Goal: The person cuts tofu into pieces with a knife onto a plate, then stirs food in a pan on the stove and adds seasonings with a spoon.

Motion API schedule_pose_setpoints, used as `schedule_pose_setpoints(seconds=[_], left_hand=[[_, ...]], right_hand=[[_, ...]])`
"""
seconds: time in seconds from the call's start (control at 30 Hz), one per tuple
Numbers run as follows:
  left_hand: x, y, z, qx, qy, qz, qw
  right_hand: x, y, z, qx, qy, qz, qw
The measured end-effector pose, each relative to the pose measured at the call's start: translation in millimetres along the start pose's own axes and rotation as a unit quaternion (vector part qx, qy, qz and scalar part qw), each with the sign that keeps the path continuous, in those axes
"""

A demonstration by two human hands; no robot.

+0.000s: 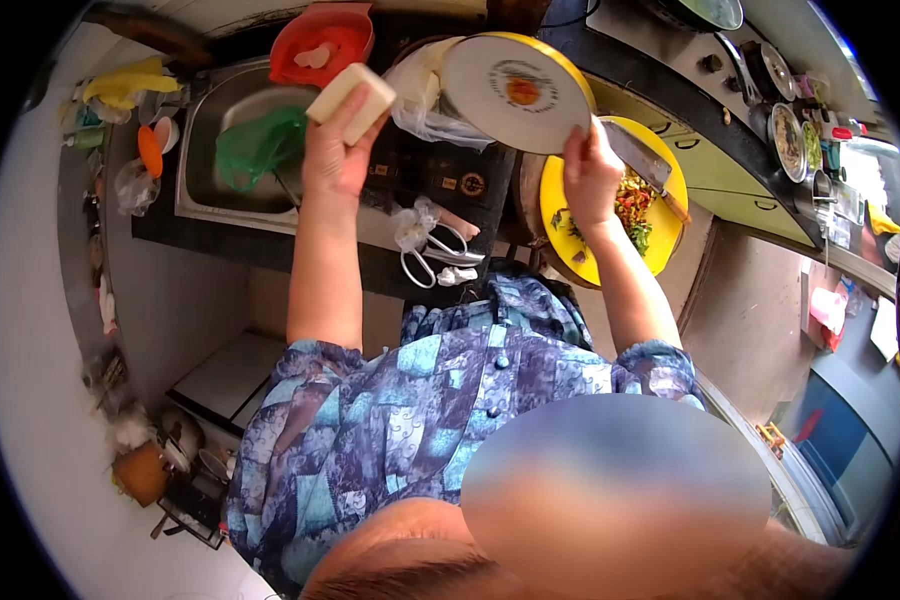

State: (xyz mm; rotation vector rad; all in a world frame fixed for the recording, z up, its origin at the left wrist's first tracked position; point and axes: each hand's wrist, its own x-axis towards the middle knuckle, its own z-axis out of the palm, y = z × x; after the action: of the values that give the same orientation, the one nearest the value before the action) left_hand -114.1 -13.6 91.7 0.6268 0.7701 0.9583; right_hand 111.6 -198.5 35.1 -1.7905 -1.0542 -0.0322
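My left hand is closed around a cream-white rectangular block, held up near the right side of the sink; what it is made of I cannot tell. My right hand grips the edge of a round plate, tilted so its white underside with a printed mark shows, and its yellow rim runs along the top. Below the right hand lies a yellow round cutting board with chopped red and green pieces and a cleaver. Behind the plate is a clear plastic bag.
A steel sink holds a green plastic bag. A red basin with pale pieces stands behind it. White-handled scissors lie on the counter's front edge. At right are a stove and a lidded pan.
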Motion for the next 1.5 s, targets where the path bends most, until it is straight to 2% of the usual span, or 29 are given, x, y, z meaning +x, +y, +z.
schedule_pose_setpoints(seconds=[0.03,0.13,0.17,0.23,0.33,0.37,0.43,0.5,0.53,0.63,0.67,0.77,0.8,0.83,0.9,0.93,1.03,1.13,1.23,1.27,1.3,1.37,1.43,1.47,1.5], left_hand=[[1.1,2.9,-2.4,-0.003,0.009,0.008,1.0],[-7.1,12.7,-17.0,0.009,0.05,0.034,0.998],[-9.6,15.1,-24.2,0.01,0.064,0.038,0.997],[-20.2,15.5,-37.6,0.002,0.077,0.039,0.996],[-31.2,9.0,-54.8,-0.024,0.1,0.021,0.994],[-34.7,6.0,-60.2,-0.034,0.109,0.012,0.993],[-43.4,-1.3,-70.2,-0.051,0.099,-0.013,0.994],[-52.2,-10.8,-79.7,-0.044,0.096,-0.036,0.994],[-55.4,-15.7,-83.2,-0.043,0.098,-0.043,0.993],[-61.6,-27.7,-87.6,-0.055,0.103,-0.07,0.991],[-62.4,-31.0,-89.0,-0.054,0.106,-0.078,0.99],[-65.1,-37.7,-90.7,-0.072,0.104,-0.088,0.988],[-65.5,-39.8,-89.8,-0.065,0.097,-0.092,0.989],[-66.4,-41.1,-86.5,-0.071,0.092,-0.094,0.989],[-67.9,-45.6,-79.0,-0.082,0.082,-0.098,0.988],[-68.9,-47.4,-75.7,-0.082,0.077,-0.097,0.989],[-66.4,-52.6,-63.9,-0.106,0.07,-0.11,0.986],[-60.1,-58.9,-59.2,-0.088,0.072,-0.119,0.986],[-57.6,-62.7,-60.5,-0.09,0.081,-0.13,0.984],[-55.8,-66.6,-65.7,-0.086,0.083,-0.133,0.984],[-55.6,-67.7,-67.2,-0.091,0.081,-0.135,0.983],[-57.7,-69.6,-69.6,-0.102,0.078,-0.137,0.982],[-57.4,-71.8,-75.2,-0.105,0.077,-0.138,0.982],[-58.0,-70.0,-76.9,-0.107,0.079,-0.136,0.982],[-58.2,-68.0,-77.0,-0.108,0.081,-0.133,0.982]], right_hand=[[5.3,-4.3,7.5,-0.026,0.03,-0.076,0.996],[10.4,-26.5,12.9,-0.037,0.009,-0.159,0.987],[13.8,-33.0,15.1,-0.012,0.037,-0.208,0.977],[12.9,-30.4,16.6,-0.026,0.024,-0.211,0.977],[-5.1,-24.8,17.3,-0.031,-0.115,0.013,0.993],[-16.7,-15.0,20.7,0.062,-0.148,0.108,0.981],[-50.2,13.7,31.5,0.241,-0.204,0.293,0.903],[-81.6,37.4,42.3,0.272,-0.238,0.407,0.839],[-91.0,39.2,45.5,0.269,-0.237,0.435,0.826],[-101.3,46.3,62.2,0.234,-0.259,0.427,0.834],[-104.7,49.4,72.1,0.254,-0.231,0.426,0.837],[-82.8,15.3,73.2,0.18,-0.249,0.382,0.872],[-92.5,37.3,94.0,0.198,-0.247,0.401,0.86],[-82.4,23.1,90.5,0.187,-0.252,0.416,0.854],[-81.3,39.5,113.2,0.05,-0.251,0.28,0.925],[-78.6,39.9,126.1,0.117,-0.23,0.33,0.908],[-68.6,34.9,138.0,0.164,-0.233,0.435,0.854],[-56.5,14.5,133.8,0.279,-0.166,0.539,0.777],[-62.5,22.1,133.0,0.356,-0.193,0.537,0.74],[-66.8,31.6,130.7,0.361,-0.231,0.524,0.736],[-59.2,20.5,106.5,0.348,-0.23,0.51,0.752],[-58.6,49.3,70.6,0.331,-0.211,0.438,0.809],[-56.3,131.5,29.6,0.14,-0.129,0.27,0.944],[-41.6,145.3,-8.0,-0.039,-0.088,0.28,0.955],[-32.8,177.1,-38.2,-0.101,-0.02,0.306,0.947]])
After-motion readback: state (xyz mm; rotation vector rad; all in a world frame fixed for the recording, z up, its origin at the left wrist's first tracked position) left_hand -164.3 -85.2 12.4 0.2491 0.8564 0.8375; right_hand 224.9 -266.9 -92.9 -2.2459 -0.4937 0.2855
